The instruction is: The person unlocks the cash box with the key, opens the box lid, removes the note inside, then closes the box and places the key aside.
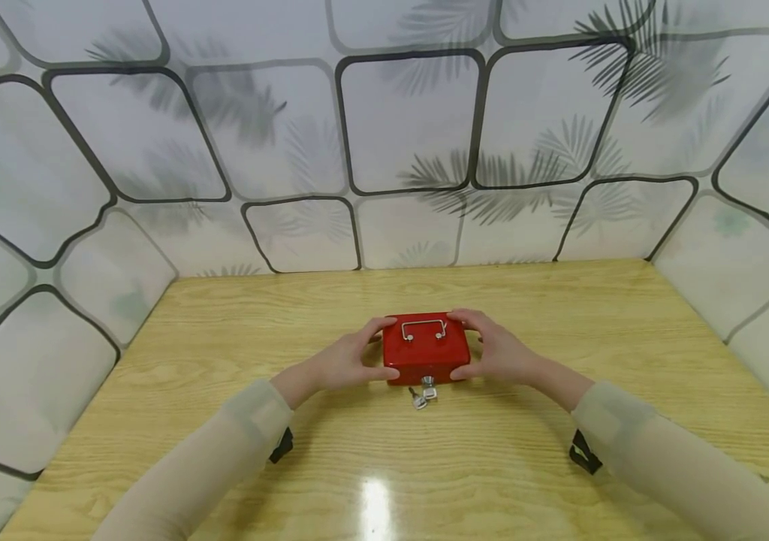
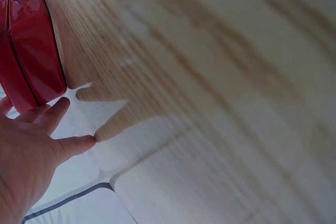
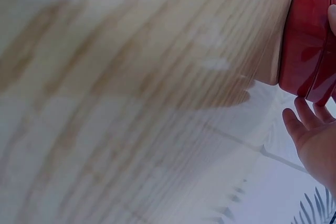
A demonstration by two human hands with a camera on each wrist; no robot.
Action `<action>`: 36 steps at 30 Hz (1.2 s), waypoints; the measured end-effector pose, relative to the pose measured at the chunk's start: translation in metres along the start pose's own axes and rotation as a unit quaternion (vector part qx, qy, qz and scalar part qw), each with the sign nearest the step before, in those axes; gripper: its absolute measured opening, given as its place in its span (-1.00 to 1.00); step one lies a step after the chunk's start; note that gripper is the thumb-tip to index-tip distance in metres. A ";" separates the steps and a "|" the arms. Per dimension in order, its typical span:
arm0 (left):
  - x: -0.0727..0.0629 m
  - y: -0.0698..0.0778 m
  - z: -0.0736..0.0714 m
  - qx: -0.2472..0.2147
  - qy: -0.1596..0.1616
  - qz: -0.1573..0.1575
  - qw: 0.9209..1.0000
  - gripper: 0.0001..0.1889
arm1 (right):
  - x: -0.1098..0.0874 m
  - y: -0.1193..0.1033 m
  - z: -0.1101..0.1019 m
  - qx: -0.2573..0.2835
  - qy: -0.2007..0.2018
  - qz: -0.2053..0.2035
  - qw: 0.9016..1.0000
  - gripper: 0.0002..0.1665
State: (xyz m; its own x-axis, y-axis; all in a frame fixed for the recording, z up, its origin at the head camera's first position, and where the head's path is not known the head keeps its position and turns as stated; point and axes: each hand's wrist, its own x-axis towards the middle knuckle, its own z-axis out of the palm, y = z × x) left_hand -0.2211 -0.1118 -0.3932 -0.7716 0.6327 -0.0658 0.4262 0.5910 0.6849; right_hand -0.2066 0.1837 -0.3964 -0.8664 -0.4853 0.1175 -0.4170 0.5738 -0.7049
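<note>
Just the one red box (image 1: 418, 355) on one desk (image 1: 493, 451), with one wire handle (image 1: 423, 322) sitting on two silver mounts (image 1: 409, 338), plus one lock (image 1: 428, 380). Keys? I'm getting two keys (image 1: 419, 402), pretty sure that's all of them. People-wise it's two hands total, one left hand (image 1: 347, 362) and one right hand (image 1: 501, 353), so two sleeves (image 1: 222, 443) and, yep, two black bits (image 1: 281, 445) by the cuffs.
</note>
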 end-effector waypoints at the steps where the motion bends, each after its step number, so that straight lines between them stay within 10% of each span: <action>1: 0.000 0.000 0.000 0.000 0.000 -0.001 1.000 -0.12 | 0.000 0.000 0.000 0.000 0.000 0.000 1.000 0.05; 36: 0.007 -0.002 -0.016 0.002 0.044 0.003 0.999 -0.37 | 0.014 -0.001 -0.023 0.027 -0.040 0.052 0.997 -0.17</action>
State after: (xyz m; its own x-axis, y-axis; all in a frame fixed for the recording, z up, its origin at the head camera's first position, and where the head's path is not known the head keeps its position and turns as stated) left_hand -0.2344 -0.1165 -0.3834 -0.8080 0.5892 0.0023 0.4317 0.5894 0.6828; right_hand -0.2254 0.1918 -0.3780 -0.8786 -0.4774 -0.0135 -0.3086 0.5889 -0.7470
